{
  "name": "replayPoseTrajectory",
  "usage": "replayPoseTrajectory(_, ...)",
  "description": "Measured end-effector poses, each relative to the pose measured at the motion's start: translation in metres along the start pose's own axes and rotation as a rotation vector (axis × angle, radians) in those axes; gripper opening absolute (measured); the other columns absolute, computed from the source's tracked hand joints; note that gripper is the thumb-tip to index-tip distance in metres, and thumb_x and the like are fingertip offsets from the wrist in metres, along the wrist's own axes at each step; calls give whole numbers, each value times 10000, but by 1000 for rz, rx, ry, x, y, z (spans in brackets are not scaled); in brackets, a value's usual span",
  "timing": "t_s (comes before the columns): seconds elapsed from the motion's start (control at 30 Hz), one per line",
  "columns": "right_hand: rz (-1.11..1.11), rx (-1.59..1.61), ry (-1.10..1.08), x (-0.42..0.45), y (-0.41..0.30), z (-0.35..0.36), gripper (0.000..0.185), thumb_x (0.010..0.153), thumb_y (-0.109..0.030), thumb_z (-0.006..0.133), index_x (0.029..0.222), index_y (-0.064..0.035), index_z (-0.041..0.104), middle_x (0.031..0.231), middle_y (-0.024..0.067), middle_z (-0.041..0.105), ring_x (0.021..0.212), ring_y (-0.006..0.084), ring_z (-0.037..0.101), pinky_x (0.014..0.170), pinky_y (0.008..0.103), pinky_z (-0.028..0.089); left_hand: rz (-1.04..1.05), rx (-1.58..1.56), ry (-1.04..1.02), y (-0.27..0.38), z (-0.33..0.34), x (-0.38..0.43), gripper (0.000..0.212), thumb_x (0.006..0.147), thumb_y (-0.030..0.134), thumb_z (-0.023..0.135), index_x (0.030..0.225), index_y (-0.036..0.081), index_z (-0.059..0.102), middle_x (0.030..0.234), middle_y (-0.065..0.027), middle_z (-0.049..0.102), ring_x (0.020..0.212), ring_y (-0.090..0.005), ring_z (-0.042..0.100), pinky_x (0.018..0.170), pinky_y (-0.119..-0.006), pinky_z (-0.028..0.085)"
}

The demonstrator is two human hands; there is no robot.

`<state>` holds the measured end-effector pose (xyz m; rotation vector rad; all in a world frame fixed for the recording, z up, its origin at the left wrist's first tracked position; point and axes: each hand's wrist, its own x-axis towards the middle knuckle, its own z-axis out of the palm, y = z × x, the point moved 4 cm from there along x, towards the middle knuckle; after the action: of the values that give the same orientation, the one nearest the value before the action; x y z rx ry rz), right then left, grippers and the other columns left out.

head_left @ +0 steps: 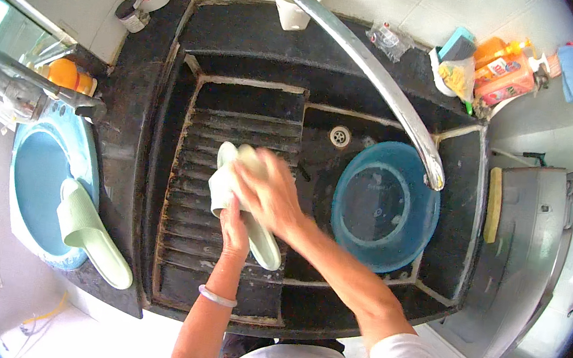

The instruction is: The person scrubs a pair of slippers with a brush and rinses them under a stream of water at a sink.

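Observation:
A pale green slide slipper [266, 249] is held over the ribbed black washboard [189, 226] of the stone sink. My left hand [234, 229], with a pale bangle at its wrist, grips the slipper near its strap; its fingertips are hidden. Across the strap lies my right hand [270, 188], blurred by motion. A pale, blurred patch shows by its fingers, and I cannot tell whether it is a held object. To the left, a second pale green slipper [89, 232] rests sole down over the edge of a blue washbasin [40, 175].
A blue plastic tub [385, 207] sits in the sink's right half, near the drain [340, 137]. The long metal faucet [379, 75] reaches over it. A white cup [293, 11] and several soap bottles [508, 77] line the back ledge. At right stands a grey washing machine [516, 250].

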<state>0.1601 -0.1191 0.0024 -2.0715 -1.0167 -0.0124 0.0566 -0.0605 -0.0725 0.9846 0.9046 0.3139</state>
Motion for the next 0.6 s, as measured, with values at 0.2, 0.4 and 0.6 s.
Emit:
replayPoseTrajectory(0.2, 107, 48, -47, -116, -37, -44, 348, 756, -191, 661, 1092, -114, 615, 1132, 248, 481, 953, 367, 524, 818, 433, 436, -4, -41, 8, -8, -4, 5, 531, 931, 385, 393, 1241, -46, 421, 1212, -105, 485, 1109, -187, 437, 957, -314, 320)
replayPoseTrajectory(0.4, 130, 133, 151, 25, 36, 12, 285, 854, -280, 550, 1043, -84, 634, 983, 178, 556, 865, 313, 512, 740, 393, 427, 2, 196, -53, -10, 20, 12, 602, 937, 428, 328, 1293, -55, 370, 1250, -141, 457, 1124, -215, 425, 948, -335, 314)
replayPoseTrajectory(0.6, 262, 133, -51, -113, 28, -33, 341, 838, -238, 574, 1118, -45, 597, 1119, 231, 514, 959, 344, 507, 845, 396, 428, 59, 702, 187, -29, 31, 40, 701, 916, 511, 258, 1064, -103, 562, 1084, -298, 548, 1110, -391, 442, 988, -437, 225)
